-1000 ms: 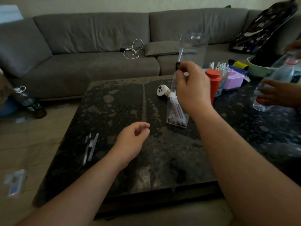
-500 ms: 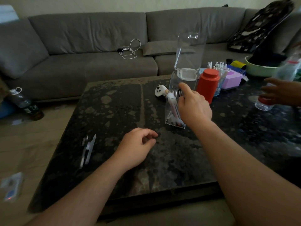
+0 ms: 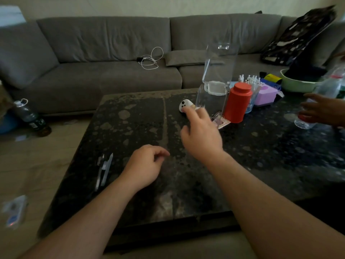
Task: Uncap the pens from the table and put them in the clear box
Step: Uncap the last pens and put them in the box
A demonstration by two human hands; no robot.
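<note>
Clear box (image 3: 212,98) stands upright on dark stone table (image 3: 130,128), long axis vertical, hinged lid flipped up; pens inside only partly visible at its base. Right hand (image 3: 200,135) loose and empty, fingers spread, in front of the box. Left hand (image 3: 145,165) half-curled, holding nothing. Two pens (image 3: 104,170) lie near table's left edge, long axes running near-to-far.

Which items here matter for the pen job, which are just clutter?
Job: clear box with lid up, pens at its bottom, pen parts on the table's left.
Clutter: red canister, white controller, purple box, green bowl, cable.
</note>
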